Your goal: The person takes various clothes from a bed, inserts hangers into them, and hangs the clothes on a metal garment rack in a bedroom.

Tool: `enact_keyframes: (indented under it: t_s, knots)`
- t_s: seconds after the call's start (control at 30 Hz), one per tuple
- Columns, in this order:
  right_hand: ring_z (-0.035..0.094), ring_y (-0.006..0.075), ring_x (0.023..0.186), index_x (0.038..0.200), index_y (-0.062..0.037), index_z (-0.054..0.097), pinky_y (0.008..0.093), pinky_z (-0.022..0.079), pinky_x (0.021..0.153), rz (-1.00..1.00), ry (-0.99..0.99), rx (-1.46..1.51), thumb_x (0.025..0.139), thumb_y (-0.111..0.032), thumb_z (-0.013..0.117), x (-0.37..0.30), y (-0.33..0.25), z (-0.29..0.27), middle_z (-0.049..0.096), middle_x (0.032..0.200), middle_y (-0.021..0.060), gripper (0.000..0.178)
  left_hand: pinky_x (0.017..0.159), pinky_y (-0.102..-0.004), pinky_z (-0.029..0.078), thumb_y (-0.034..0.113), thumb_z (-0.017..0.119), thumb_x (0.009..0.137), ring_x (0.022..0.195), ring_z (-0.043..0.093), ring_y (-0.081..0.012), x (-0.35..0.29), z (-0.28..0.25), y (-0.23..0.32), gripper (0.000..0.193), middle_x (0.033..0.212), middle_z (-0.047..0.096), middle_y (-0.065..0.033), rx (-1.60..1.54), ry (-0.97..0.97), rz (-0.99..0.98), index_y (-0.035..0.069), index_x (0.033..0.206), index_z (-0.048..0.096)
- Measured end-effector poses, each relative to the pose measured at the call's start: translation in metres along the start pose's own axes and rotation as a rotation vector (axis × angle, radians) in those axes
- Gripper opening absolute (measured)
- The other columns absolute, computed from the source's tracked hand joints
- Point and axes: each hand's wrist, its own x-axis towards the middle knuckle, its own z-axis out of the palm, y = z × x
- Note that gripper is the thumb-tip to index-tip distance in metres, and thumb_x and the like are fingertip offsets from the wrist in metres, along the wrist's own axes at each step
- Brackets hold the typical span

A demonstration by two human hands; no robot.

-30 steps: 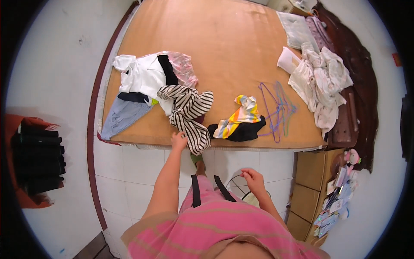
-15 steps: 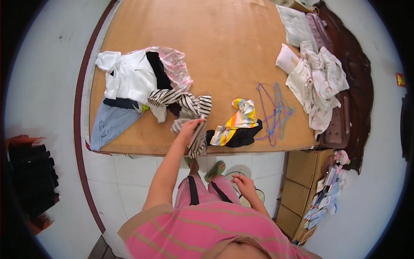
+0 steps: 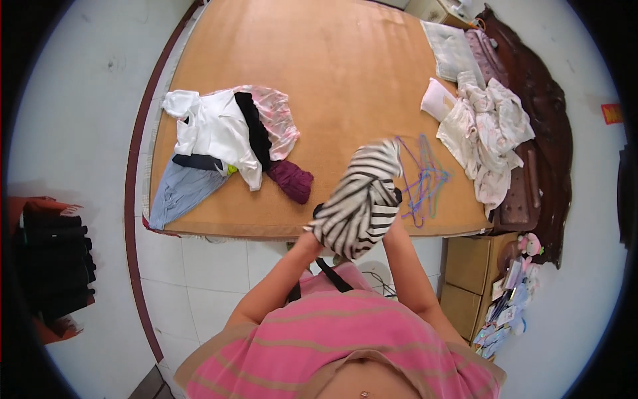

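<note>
Both of my hands hold up a black-and-white striped garment [image 3: 359, 199], bunched and twisted, above the bed's near edge. My left hand [image 3: 309, 246] grips its lower left side, and my right hand [image 3: 395, 231] has its lower right side; the cloth covers most of the fingers. Black cloth [image 3: 318, 209] peeks out behind the garment, which hides the multicoloured striped piece. To the left lies a clothes pile: a white top [image 3: 216, 130], a light blue garment [image 3: 183, 193], a black piece [image 3: 252, 126], a pink patterned one [image 3: 279, 120] and a crumpled maroon one [image 3: 291, 181].
Purple, blue and green hangers [image 3: 425, 179] lie on the tan bed surface [image 3: 319, 73], right of my hands. Pale crumpled clothes [image 3: 495, 126] lie by the dark headboard [image 3: 548, 133]. A cabinet [image 3: 462, 266] stands at the near right corner.
The striped garment has come off the bed and moved right, uncovering the maroon piece. My right hand has risen from beside my leg to hold it along with my left.
</note>
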Motion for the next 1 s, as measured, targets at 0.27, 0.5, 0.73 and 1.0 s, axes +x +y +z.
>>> enact_keyframes:
  t_s: [0.27,0.5,0.73,1.0]
  knots:
    - [0.056,0.0140,0.095,0.106,-0.0014,0.059,0.0275,0.042,0.086,-0.266,-0.206,-0.486,0.077,0.001,0.060,-0.025,-0.075,0.027,0.063,0.102,0.0034,0.030,0.075,-0.0280,0.046,0.025,0.048,0.091,0.086,0.057,-0.0147,-0.003,0.015,0.114,0.034,0.101,0.056,-0.0051,-0.373,0.408,0.016,0.009,0.121,0.045]
    - [0.047,0.0354,0.099,0.090,-0.0070,0.066,0.0396,0.040,0.086,-0.529,-0.582,-0.993,0.060,-0.002,0.060,-0.036,-0.091,0.028,0.053,0.110,0.0144,0.031,0.084,-0.0317,0.048,0.012,0.054,0.086,0.096,0.059,-0.0182,0.019,0.079,0.188,0.035,0.107,0.059,-0.0063,-0.627,0.137,0.140,0.005,0.120,0.046]
    - [0.054,0.0137,0.096,0.104,0.0001,0.058,0.0273,0.042,0.085,0.074,-0.198,-0.388,0.090,-0.017,0.051,-0.048,-0.088,-0.008,0.058,0.102,0.0062,0.023,0.086,-0.0312,0.045,0.000,0.048,0.077,0.097,0.057,-0.0188,0.032,0.093,0.198,0.039,0.106,0.059,-0.0086,-0.470,0.115,0.252,0.002,0.116,0.048]
    - [0.059,0.0225,0.068,0.088,-0.0008,0.054,0.0330,0.046,0.063,-0.112,-0.147,-0.535,0.081,-0.015,0.061,-0.034,-0.045,0.001,0.060,0.073,0.0126,0.017,0.076,-0.0255,0.046,0.018,0.058,0.087,0.089,0.057,-0.0130,0.035,0.122,0.159,0.035,0.101,0.058,-0.0057,-0.024,0.188,0.031,0.000,0.115,0.047]
